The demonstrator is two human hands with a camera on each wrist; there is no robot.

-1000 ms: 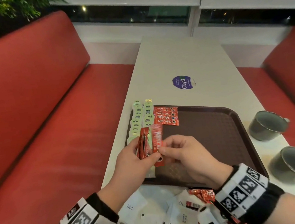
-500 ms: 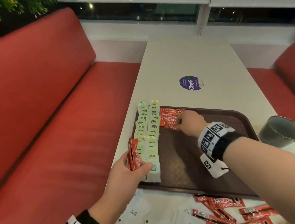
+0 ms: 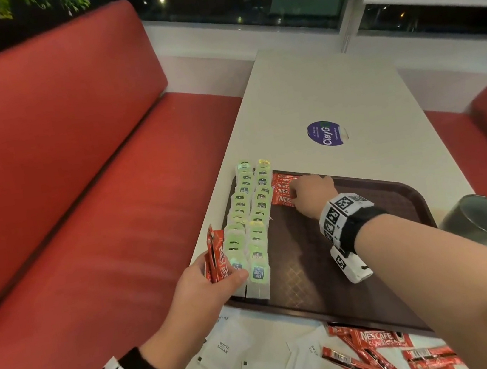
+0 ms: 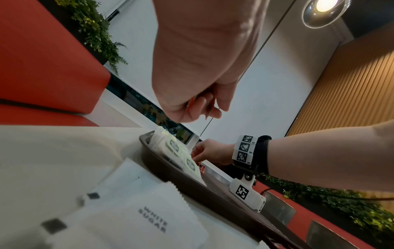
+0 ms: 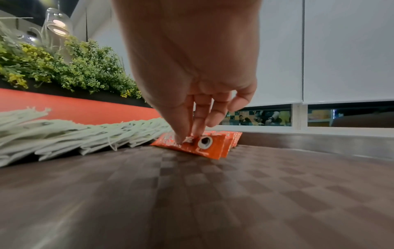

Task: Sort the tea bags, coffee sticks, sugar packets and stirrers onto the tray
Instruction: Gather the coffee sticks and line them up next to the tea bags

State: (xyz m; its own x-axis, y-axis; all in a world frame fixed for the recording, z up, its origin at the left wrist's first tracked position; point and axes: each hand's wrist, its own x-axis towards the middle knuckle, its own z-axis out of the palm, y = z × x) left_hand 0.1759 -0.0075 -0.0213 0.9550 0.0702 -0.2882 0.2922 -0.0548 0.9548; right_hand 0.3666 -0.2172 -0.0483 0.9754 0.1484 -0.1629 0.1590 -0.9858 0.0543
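A brown tray [image 3: 366, 223] holds two rows of green tea bags [image 3: 252, 220] along its left side. A short stack of red coffee sticks [image 3: 280, 188] lies beside them at the far end. My right hand [image 3: 295, 192] reaches over the tray, and its thumb and fingertips [image 5: 178, 137] pinch the top coffee stick [image 5: 204, 145] of that stack. At the tray's near left corner my left hand [image 3: 212, 282] grips a bundle of upright coffee sticks [image 3: 217, 255]. White sugar packets [image 3: 228, 352] and loose coffee sticks [image 3: 381, 349] lie on the table in front of the tray.
A dark cup [image 3: 478, 220] stands right of the tray. A round purple sticker [image 3: 326, 133] sits on the white table [image 3: 332, 90] beyond it. Red bench seats [image 3: 82, 207] flank the table, and a window wall closes the far end.
A second ago both hands were together over the tray's near left, passing a coffee stick. My right hand then carried it to the far stack and stays there. The left hand barely moved.
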